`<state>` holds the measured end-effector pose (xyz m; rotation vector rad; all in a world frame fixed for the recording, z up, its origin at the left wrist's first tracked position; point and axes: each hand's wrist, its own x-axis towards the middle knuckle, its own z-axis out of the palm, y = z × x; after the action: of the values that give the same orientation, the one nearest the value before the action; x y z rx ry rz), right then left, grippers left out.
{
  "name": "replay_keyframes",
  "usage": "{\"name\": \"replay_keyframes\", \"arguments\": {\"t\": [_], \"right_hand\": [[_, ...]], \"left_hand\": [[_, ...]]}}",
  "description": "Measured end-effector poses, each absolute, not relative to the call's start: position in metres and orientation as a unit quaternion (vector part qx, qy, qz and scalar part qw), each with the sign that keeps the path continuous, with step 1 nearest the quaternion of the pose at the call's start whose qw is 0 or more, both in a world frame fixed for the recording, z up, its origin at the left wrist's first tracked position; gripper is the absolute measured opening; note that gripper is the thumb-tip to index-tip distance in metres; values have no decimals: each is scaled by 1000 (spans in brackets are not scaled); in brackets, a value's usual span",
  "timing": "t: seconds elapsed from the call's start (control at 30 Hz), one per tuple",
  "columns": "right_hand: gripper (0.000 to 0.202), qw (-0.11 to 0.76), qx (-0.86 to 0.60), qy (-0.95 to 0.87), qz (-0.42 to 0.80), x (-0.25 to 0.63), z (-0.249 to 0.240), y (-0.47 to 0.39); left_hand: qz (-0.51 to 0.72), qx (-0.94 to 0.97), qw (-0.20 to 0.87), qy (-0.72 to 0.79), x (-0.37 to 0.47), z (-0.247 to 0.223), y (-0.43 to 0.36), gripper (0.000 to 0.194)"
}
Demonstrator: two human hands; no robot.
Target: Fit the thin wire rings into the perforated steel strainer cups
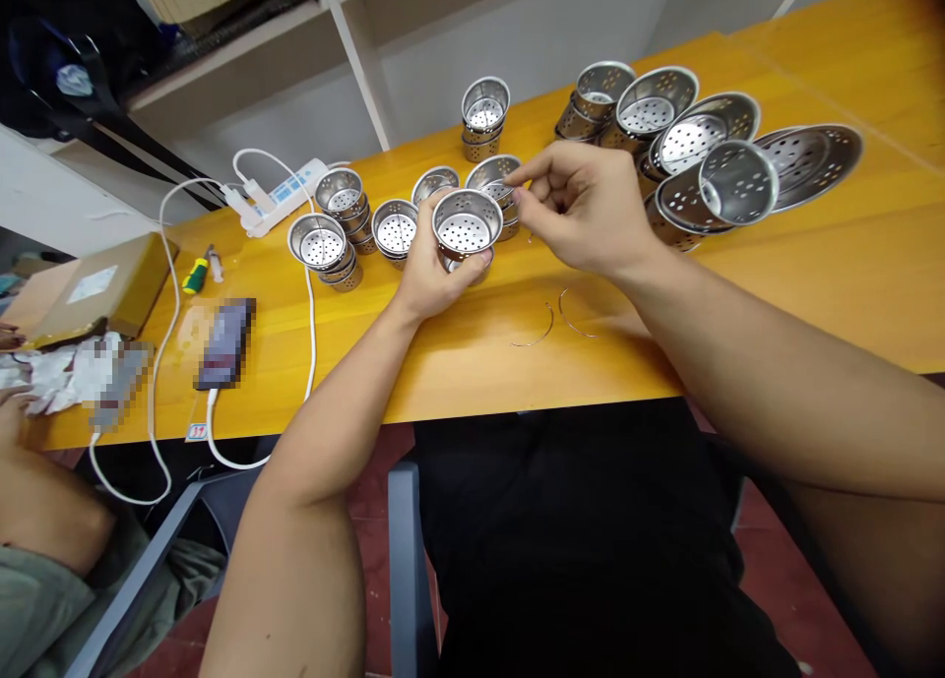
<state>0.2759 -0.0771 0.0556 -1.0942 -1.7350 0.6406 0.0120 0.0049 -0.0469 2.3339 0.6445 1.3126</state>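
Observation:
My left hand is wrapped round a perforated metal cup, held tilted so that its holed bottom shows. To the right of its rim, my right hand is closed, with thumb and forefinger pinched together. Whatever sits in that pinch is too fine to make out. Two thin curved wires lie on the yellow table below my hands. Just behind the held cup stand more perforated cups, one of them partly hidden by my right fingertips.
Stacks of perforated cups stand left, at the back and right, some tipped over. A phone is on a white cable near a power strip, a green-yellow screwdriver and a cardboard box. Another person's arm is at left.

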Motion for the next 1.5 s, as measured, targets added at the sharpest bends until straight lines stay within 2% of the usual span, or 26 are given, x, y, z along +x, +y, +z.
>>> {"name": "replay_keyframes", "arguments": {"t": [0.13,0.27,0.47,0.73,1.1,1.27,1.5], "right_hand": [[38,480,-445,-719,235,264,45,-74],[28,532,-409,-709,218,258,32,-66],[19,557,-398,-698,210,253,28,-65],[31,559,-401,-693,216,252,29,-66],[30,547,-412,-695,218,250,27,-65],[30,548,-414,-694,215,248,26,-64],[35,554,-407,-694,213,246,22,-61]], "left_hand": [[467,835,183,226,13,-48,5,107],[450,842,191,229,16,-45,0,110],[459,832,197,240,22,-41,-7,116],[449,831,190,269,24,-43,-9,112],[456,823,201,272,24,-44,-9,113],[459,826,202,257,24,-47,-2,120],[465,816,223,262,24,-46,0,115]]}}
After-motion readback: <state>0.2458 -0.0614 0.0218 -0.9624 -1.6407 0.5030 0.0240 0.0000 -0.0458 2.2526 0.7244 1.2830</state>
